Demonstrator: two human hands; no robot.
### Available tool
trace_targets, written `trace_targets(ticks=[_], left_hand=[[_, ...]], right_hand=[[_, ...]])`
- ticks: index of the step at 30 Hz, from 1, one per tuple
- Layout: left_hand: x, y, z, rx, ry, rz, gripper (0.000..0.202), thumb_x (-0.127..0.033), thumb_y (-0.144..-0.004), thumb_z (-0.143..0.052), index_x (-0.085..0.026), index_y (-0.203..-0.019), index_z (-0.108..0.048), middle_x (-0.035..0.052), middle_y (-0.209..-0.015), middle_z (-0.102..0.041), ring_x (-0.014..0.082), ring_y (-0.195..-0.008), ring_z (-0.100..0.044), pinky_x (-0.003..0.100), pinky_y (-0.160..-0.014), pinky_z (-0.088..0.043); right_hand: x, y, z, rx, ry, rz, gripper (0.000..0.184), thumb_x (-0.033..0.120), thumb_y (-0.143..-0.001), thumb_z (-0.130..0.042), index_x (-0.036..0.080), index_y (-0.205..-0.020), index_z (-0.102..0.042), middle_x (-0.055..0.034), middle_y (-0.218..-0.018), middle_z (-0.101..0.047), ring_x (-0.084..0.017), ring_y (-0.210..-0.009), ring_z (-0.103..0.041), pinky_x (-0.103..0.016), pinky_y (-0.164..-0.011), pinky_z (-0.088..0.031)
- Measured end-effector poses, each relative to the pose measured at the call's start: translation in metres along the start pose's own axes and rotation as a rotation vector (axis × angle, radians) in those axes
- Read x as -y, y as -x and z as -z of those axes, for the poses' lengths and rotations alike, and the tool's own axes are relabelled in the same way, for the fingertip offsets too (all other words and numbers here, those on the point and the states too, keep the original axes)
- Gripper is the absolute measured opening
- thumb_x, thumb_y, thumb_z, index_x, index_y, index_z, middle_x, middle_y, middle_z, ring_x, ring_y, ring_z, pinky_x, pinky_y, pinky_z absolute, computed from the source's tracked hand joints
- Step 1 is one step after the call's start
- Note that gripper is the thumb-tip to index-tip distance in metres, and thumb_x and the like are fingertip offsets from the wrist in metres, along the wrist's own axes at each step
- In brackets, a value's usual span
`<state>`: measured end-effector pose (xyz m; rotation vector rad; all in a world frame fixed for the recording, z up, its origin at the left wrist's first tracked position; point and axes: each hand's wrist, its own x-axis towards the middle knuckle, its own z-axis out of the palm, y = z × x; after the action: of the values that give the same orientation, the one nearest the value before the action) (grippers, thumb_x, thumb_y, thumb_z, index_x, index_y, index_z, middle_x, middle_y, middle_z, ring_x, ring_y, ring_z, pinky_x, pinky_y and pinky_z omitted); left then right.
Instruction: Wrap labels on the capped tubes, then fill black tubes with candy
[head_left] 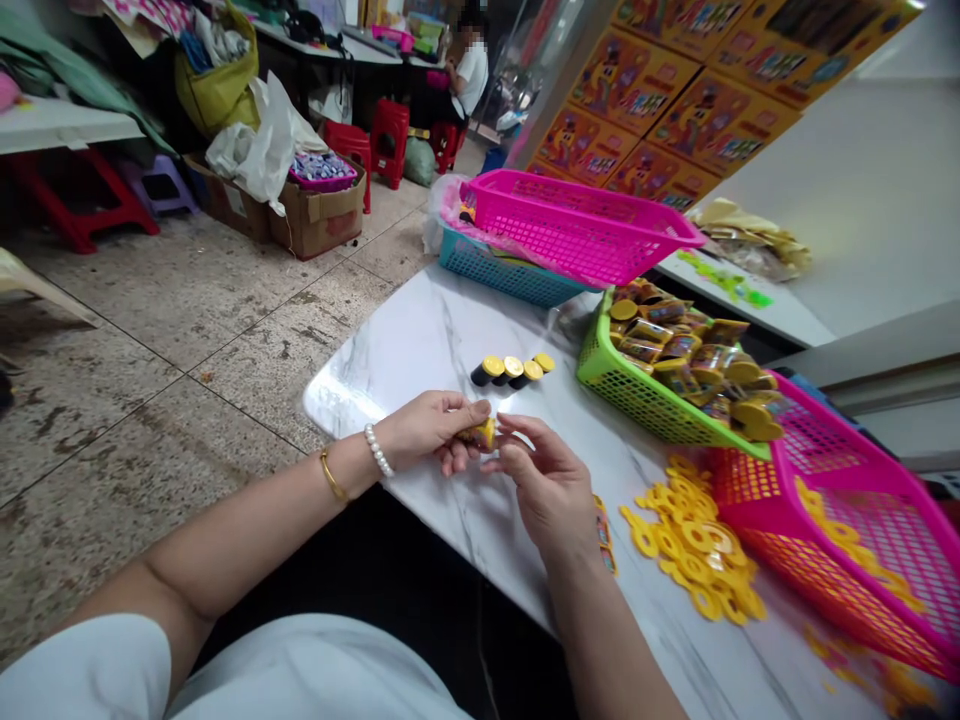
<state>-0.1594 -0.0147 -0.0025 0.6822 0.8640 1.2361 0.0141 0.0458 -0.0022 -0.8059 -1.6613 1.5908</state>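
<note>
My left hand [439,430] is closed round a small yellow-wrapped cylindrical container [480,433], its thumb along the top. Close to the container's right end, my right hand [547,480] has its fingers curved and apart; I see nothing clearly held in it. Beyond the hands, several small dark containers with yellow caps [512,370] are grouped on the marble-patterned table [420,330]. Partly behind my right wrist lie some colourful printed labels or stickers [604,535]. A heap of yellow plastic rings with tabs [694,540] lies to the right.
A green basket [645,400] full of similar wrapped containers stands at the right. Beside it is a pink basket [862,500] with yellow rings. Another pink basket [555,220] sits on a blue basket [510,270] at the back. Printed cartons [637,90] are stacked behind; a person [469,80] sits far off.
</note>
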Motion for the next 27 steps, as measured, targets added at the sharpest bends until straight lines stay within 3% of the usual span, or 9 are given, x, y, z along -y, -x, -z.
trace_targets(ticks=[2, 5, 10, 14, 18, 21, 24, 27], left_hand=[[-0.001, 0.001, -0.001, 0.003, -0.02, 0.015, 0.058, -0.07, -0.071, -0.074, -0.015, -0.077, -0.056, -0.0011, -0.057, -0.064, 0.0067, -0.036, -0.054, 0.016, -0.033, -0.039], [-0.003, 0.003, -0.003, 0.025, -0.076, 0.044, 0.059, -0.073, -0.074, -0.069, -0.015, -0.077, -0.055, -0.0026, -0.051, -0.06, 0.0072, -0.032, -0.05, 0.016, -0.029, -0.033], [-0.004, 0.005, -0.003, 0.053, -0.095, 0.07, 0.062, -0.077, -0.07, -0.067, -0.017, -0.079, -0.052, -0.0025, -0.049, -0.06, 0.0078, -0.029, -0.048, 0.015, -0.027, -0.031], [-0.006, 0.009, -0.004, 0.055, -0.094, 0.076, 0.061, -0.075, -0.069, -0.071, -0.018, -0.079, -0.05, -0.0027, -0.051, -0.061, 0.0078, -0.029, -0.049, 0.014, -0.026, -0.032], [-0.008, 0.013, -0.008, 0.044, -0.103, 0.117, 0.061, -0.075, -0.073, -0.066, -0.017, -0.079, -0.052, -0.0007, -0.052, -0.062, 0.0071, -0.028, -0.047, 0.013, -0.025, -0.028], [-0.008, 0.011, -0.008, 0.008, -0.083, 0.142, 0.061, -0.075, -0.07, -0.069, -0.017, -0.077, -0.05, -0.0022, -0.052, -0.06, 0.005, -0.027, -0.043, 0.013, -0.025, -0.024], [-0.007, 0.009, -0.007, -0.04, -0.06, 0.138, 0.061, -0.072, -0.068, -0.073, -0.018, -0.083, -0.051, -0.0042, -0.053, -0.06, 0.0031, -0.027, -0.039, 0.012, -0.027, -0.021], [-0.005, 0.008, -0.007, -0.046, -0.054, 0.133, 0.06, -0.07, -0.069, -0.073, -0.018, -0.09, -0.052, -0.0049, -0.055, -0.06, 0.0032, -0.028, -0.038, 0.013, -0.028, -0.021]], right_hand=[[0.003, 0.0, -0.001, 0.025, 0.027, -0.019, 0.033, 0.035, -0.079, -0.079, 0.029, -0.11, -0.071, -0.003, -0.112, -0.064, -0.013, -0.077, -0.065, -0.028, -0.067, -0.061], [0.004, -0.001, -0.002, 0.059, -0.045, -0.107, 0.043, 0.038, -0.078, -0.079, 0.031, -0.119, -0.069, -0.0036, -0.109, -0.066, -0.012, -0.07, -0.064, -0.028, -0.06, -0.059], [0.004, -0.004, -0.003, 0.005, -0.146, -0.101, 0.023, 0.038, -0.07, -0.085, 0.024, -0.085, -0.075, -0.0024, -0.097, -0.067, -0.012, -0.061, -0.063, -0.025, -0.048, -0.055], [0.009, -0.003, -0.005, 0.059, -0.116, -0.112, 0.016, 0.039, -0.073, -0.082, 0.027, -0.081, -0.075, -0.0021, -0.106, -0.066, -0.013, -0.065, -0.066, -0.029, -0.052, -0.06], [0.019, 0.004, -0.015, 0.109, -0.051, -0.018, 0.022, 0.041, -0.068, -0.083, 0.039, -0.088, -0.075, 0.0029, -0.109, -0.067, -0.017, -0.064, -0.068, -0.037, -0.055, -0.064], [0.024, 0.004, -0.014, 0.079, 0.097, 0.092, 0.017, 0.036, -0.073, -0.081, 0.039, -0.088, -0.074, 0.0003, -0.1, -0.068, -0.021, -0.072, -0.071, -0.043, -0.062, -0.066], [0.031, -0.005, 0.01, -0.047, 0.308, 0.235, 0.009, 0.036, -0.08, -0.075, 0.036, -0.089, -0.073, -0.0016, -0.087, -0.072, -0.021, -0.063, -0.069, -0.042, -0.054, -0.064], [0.048, -0.027, 0.061, -0.359, 0.504, 0.328, 0.019, 0.041, -0.079, -0.075, 0.031, -0.094, -0.071, -0.0002, -0.07, -0.072, -0.022, -0.056, -0.069, -0.038, -0.052, -0.061]])
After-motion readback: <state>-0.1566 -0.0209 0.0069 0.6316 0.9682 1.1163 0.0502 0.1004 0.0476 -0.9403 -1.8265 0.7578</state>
